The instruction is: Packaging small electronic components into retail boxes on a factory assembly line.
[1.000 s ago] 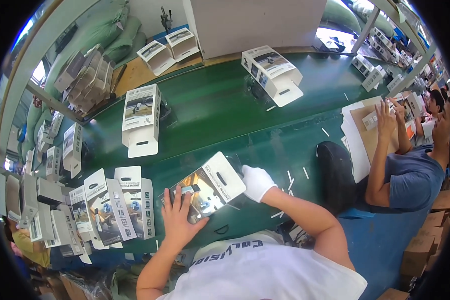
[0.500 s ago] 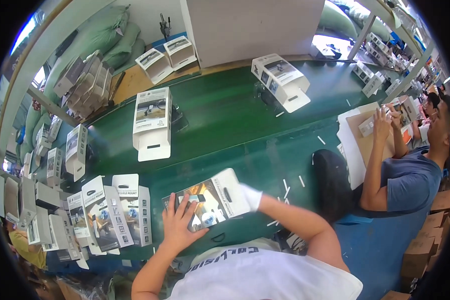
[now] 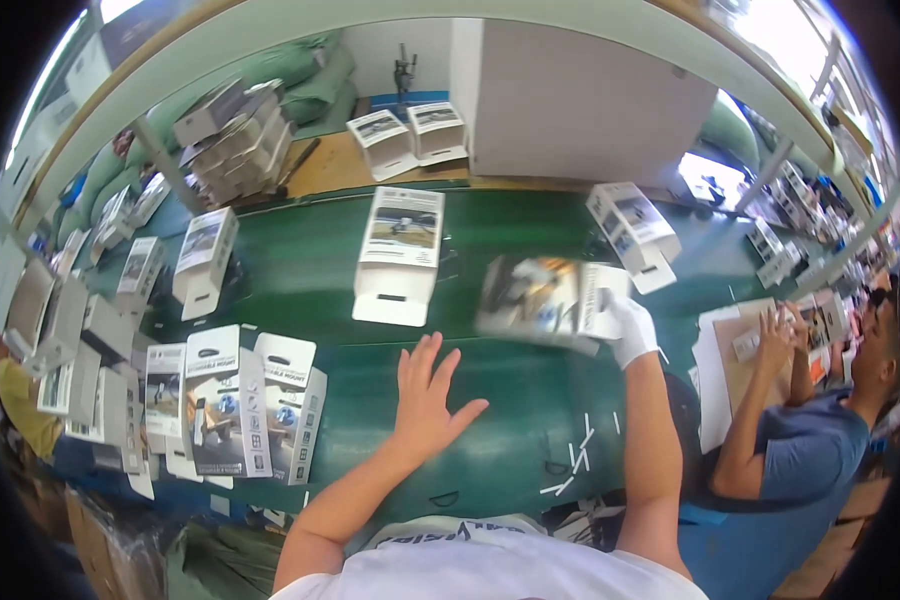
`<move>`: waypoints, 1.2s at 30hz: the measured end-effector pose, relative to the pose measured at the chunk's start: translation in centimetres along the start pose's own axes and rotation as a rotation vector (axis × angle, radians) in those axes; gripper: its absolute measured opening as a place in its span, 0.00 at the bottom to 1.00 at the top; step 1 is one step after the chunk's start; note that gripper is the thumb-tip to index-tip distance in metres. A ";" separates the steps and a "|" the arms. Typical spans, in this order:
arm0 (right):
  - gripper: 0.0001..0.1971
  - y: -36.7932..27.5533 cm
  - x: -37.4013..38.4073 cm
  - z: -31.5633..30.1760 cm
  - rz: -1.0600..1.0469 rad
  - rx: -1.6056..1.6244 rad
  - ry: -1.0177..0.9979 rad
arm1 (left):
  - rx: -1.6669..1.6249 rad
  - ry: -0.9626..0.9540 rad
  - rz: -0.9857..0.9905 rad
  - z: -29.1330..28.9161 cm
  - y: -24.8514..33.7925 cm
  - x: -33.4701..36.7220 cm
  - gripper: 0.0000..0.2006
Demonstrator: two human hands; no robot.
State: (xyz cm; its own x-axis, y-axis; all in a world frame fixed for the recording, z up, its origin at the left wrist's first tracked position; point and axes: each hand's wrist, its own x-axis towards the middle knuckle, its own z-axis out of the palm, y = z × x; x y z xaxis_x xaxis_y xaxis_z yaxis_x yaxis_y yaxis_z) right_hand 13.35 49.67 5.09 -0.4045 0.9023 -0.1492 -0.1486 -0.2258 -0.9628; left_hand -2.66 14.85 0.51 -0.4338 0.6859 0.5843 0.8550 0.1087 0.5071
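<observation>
My right hand [image 3: 632,328], in a white glove, grips the white flap end of a printed cardboard box [image 3: 532,298]. Motion blurs this box, which is over the green work surface [image 3: 370,370]; whether it touches the surface I cannot tell. My bare left hand [image 3: 425,400] holds nothing, its fingers spread above the near part of the surface. Just beyond that hand, a white box with an open flap [image 3: 400,245] lies on the green surface. Another open-flapped box [image 3: 634,226] lies beyond my right hand.
Several printed boxes [image 3: 228,415] stand crowded at the near left, with more stacked behind. Thin white strips [image 3: 576,458] lie scattered at the near right. To the right sits a co-worker [image 3: 800,430] holding cardboard. Two open boxes [image 3: 410,140] rest on the far ledge.
The printed box has moved away from me and to the right in my gloved hand. My left hand has come off it and reaches farther forward. The view has shifted too.
</observation>
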 end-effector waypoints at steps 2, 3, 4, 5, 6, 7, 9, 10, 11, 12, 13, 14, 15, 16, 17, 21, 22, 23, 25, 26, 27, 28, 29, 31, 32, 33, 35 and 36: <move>0.14 2.7 -1.2 1.6 -0.071 0.132 0.140 | -0.078 0.038 -0.004 -1.6 0.6 -1.0 0.35; 0.19 2.6 -2.7 4.0 0.182 -0.202 -0.045 | -0.098 0.004 -0.075 -2.4 0.4 -2.9 0.33; 0.25 3.0 -5.1 6.9 0.427 -0.545 -0.224 | -0.124 -0.034 -0.146 -2.9 0.3 -5.2 0.31; 0.27 7.1 -9.0 9.4 0.067 -0.641 -0.323 | -0.124 -0.025 -0.145 -2.9 0.4 -6.0 0.31; 0.30 11.0 -12.5 12.4 -0.298 -0.721 -0.417 | -0.168 -0.077 -0.177 -2.9 0.4 -6.7 0.29; 0.35 8.4 -14.4 16.7 -0.764 -1.111 -0.629 | -0.200 -0.131 -0.227 -3.7 0.5 -7.6 0.28; 0.33 7.2 -13.2 23.5 -1.074 -1.255 -0.600 | -0.191 -0.109 -0.219 -4.2 1.7 -7.6 0.28; 0.26 8.4 -9.9 25.7 -1.537 -1.208 -0.294 | -0.196 -0.098 -0.181 -4.5 1.8 -6.6 0.28; 0.26 9.4 -7.4 25.4 -1.531 -1.216 -0.277 | -0.203 -0.089 -0.141 -4.7 2.1 -5.7 0.28; 0.25 9.4 -6.1 25.9 -1.384 -1.285 -0.352 | -0.195 -0.072 -0.114 -5.3 1.8 -5.5 0.27; 0.23 9.1 -4.9 25.7 -1.231 -1.354 -0.417 | -0.195 -0.079 -0.108 -6.2 1.4 -6.2 0.27; 0.23 8.8 -3.8 25.5 -1.082 -1.412 -0.482 | -0.208 -0.052 -0.165 -7.4 0.4 -7.3 0.28; 0.21 7.1 -5.4 24.3 -1.276 -0.990 -0.396 | -0.217 -0.005 -0.239 -8.4 -0.2 -8.8 0.29; 0.17 5.9 -6.3 23.3 -1.194 -0.798 -0.368 | -0.229 0.040 -0.311 -9.3 -0.9 -10.2 0.30; 0.14 4.7 -7.7 21.9 -1.100 -0.621 -0.332 | -0.253 0.079 -0.380 -9.7 -0.7 -11.0 0.31; 0.11 3.9 -13.5 16.1 -0.330 -0.381 -0.387 | -0.058 0.272 -0.370 -10.6 1.2 -9.3 0.35; 0.10 4.8 -14.6 14.6 -0.299 -0.501 -0.446 | 0.015 0.334 -0.351 -11.3 1.0 -8.1 0.36; 0.09 4.6 -16.2 13.9 -0.373 -0.589 -0.541 | 0.029 0.353 -0.364 -12.3 1.0 -7.1 0.36; 0.10 2.4 -18.4 12.7 -0.526 -0.940 -0.830 | 0.296 0.203 -0.216 -15.2 1.4 -5.2 0.40; 0.10 2.0 -18.4 12.7 -0.527 -0.947 -0.835 | 0.409 0.106 -0.131 -16.0 1.9 -4.4 0.42; 0.10 1.6 -18.3 13.0 -0.535 -0.906 -0.924 | 0.518 0.008 -0.045 -16.2 2.2 -4.2 0.44; 0.11 1.1 -18.8 13.0 -0.534 -0.864 -0.998 | 0.504 0.003 -0.040 -16.3 2.3 -4.5 0.44; 0.11 0.6 -19.1 13.2 -0.532 -0.821 -1.071 | 0.391 -0.064 -0.075 -16.4 2.1 -5.1 0.45; 0.13 -0.1 -18.8 14.1 -0.552 -0.715 -1.210 | 0.185 -0.189 -0.126 -16.7 0.6 -5.1 0.46; 0.14 -0.3 -18.7 14.1 -0.561 -0.660 -1.281 | 0.084 -0.253 -0.153 -16.6 0.1 -4.9 0.47; 0.14 -0.3 -18.4 14.3 -0.569 -0.661 -1.271 | 0.084 -0.252 -0.142 -16.2 -0.5 -4.6 0.47; 0.18 -0.3 -17.8 14.6 -0.667 -0.631 -1.234 | 0.166 -0.095 -0.131 -15.4 -0.6 -5.0 0.47; 0.21 -0.3 -17.5 14.7 -0.711 -0.611 -1.228 | 0.213 -0.014 -0.137 -15.0 -0.2 -5.4 0.46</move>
State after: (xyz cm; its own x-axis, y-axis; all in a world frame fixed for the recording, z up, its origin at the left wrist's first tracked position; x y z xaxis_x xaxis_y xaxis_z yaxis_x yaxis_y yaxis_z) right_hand 7.23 28.53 11.31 -0.9261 -0.1612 0.3411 -0.3703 0.5608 -0.7405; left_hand -4.78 0.34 6.71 -0.5470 0.6639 0.5099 0.8298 0.3495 0.4351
